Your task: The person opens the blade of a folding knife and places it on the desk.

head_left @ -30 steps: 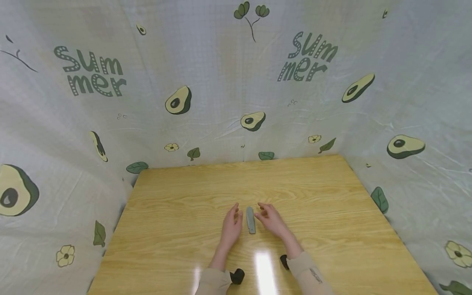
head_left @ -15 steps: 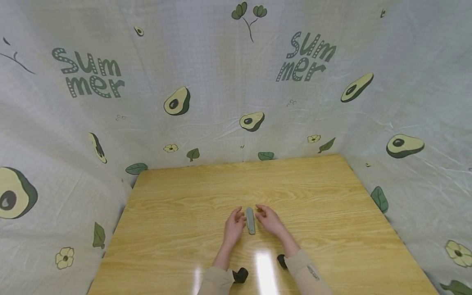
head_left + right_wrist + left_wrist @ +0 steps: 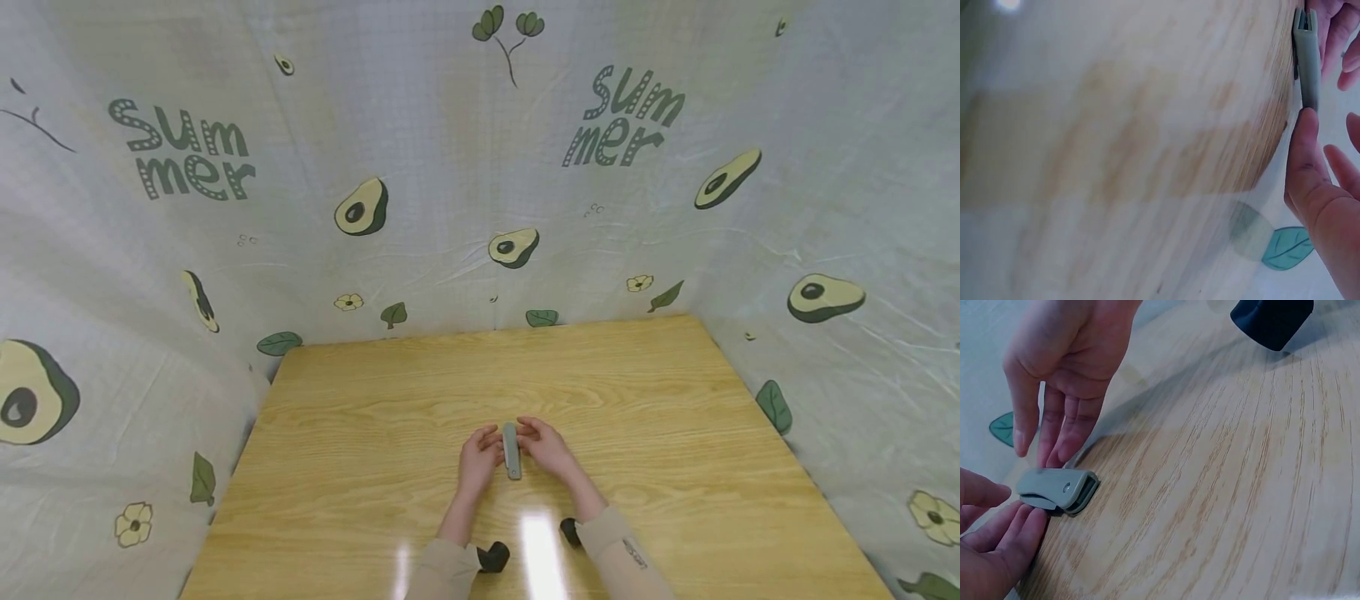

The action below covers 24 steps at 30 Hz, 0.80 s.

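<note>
We saw the slim, grey-green, plastic-looking folding tool (image 3: 512, 451) between both hands over the light-brown wood-grain table (image 3: 360, 417), its long axis running from 12 to 6 o'clock, which seemingly gave each hand a long side to meet. At 9 o'clock the bare left hand (image 3: 478, 460) kept its thumb apart, relaxed fingertips against the tool's edge; at 3 o'clock the bare right hand (image 3: 547, 450) reached its fingers, loosely extended, to the opposite side. We judged this paired contact served to steady it, neither hand gripping; whether it was slightly raised, we couldn't tell.
</note>
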Available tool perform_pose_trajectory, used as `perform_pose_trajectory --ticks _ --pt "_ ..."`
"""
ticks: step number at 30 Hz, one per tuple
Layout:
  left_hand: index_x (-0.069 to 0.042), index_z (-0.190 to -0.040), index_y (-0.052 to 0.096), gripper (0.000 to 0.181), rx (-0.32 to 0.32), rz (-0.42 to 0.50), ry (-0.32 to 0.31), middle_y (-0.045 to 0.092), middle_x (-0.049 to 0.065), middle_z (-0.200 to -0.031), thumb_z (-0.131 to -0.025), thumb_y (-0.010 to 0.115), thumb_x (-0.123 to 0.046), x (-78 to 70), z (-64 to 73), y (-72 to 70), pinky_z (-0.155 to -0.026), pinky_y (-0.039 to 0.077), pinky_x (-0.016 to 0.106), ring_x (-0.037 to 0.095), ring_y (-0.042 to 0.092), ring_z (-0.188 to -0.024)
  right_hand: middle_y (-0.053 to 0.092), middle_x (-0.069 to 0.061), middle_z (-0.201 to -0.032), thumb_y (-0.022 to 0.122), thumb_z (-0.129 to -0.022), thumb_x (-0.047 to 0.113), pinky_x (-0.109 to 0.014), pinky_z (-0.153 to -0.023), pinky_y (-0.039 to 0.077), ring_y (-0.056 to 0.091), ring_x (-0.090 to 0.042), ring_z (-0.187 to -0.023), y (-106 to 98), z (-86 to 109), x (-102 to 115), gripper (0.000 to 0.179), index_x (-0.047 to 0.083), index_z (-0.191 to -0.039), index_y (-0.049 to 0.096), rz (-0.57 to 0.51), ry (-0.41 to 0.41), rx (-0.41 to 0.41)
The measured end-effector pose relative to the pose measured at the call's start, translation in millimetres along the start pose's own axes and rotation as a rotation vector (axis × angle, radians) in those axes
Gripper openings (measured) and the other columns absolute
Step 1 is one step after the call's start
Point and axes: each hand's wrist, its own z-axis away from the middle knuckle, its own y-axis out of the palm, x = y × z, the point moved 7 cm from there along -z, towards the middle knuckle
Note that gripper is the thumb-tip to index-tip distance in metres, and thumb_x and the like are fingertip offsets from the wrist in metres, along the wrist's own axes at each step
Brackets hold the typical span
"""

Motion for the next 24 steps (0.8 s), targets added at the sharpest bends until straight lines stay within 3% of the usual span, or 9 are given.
perform_pose_trajectory --ticks 13,18,24 --pt "0.017 -0.121 0.057 0.037 0.010 0.057 0.015 0.062 0.032 -0.107 -0.084 0.061 0.012 0.8 -1.0 2.1 -0.077 0.060 0.043 0.033 0.067 -0.091 0.056 -0.018 -0.103 0.064 -0.087 -0.005 -0.028 -0.072 0.052 0.060 -0.024 -0.089 0.3 2.0 2.6 0.045 -0.012 -0.130 0.052 0.042 -0.061 0.015" --pt "0.013 -0.123 0.059 0.037 0.022 0.026 -0.024 0.066 0.022 -0.101 -0.086 0.063 0.010 3.0 -3.5 1.9 -0.073 0.061 0.034 0.021 0.067 -0.083 0.055 -0.023 -0.111 0.063 -0.089 -0.004 -0.027 -0.069 0.051 0.059 -0.025 -0.091 1.5 3.0 4.7 0.046 -0.009 -0.133 0.052 0.072 -0.092 0.047" --pt "0.012 -0.122 0.061 0.035 0.042 -0.014 -0.016 0.067 0.014 -0.093 -0.087 0.064 0.008 1.6 -4.7 1.1 -0.071 0.060 0.031 0.016 0.065 -0.078 0.058 -0.024 -0.115 0.060 -0.091 -0.003 -0.029 -0.070 0.051 0.059 -0.027 -0.093 1.8 4.4 7.8 0.044 -0.003 -0.135 0.054 0.100 -0.107 0.089"
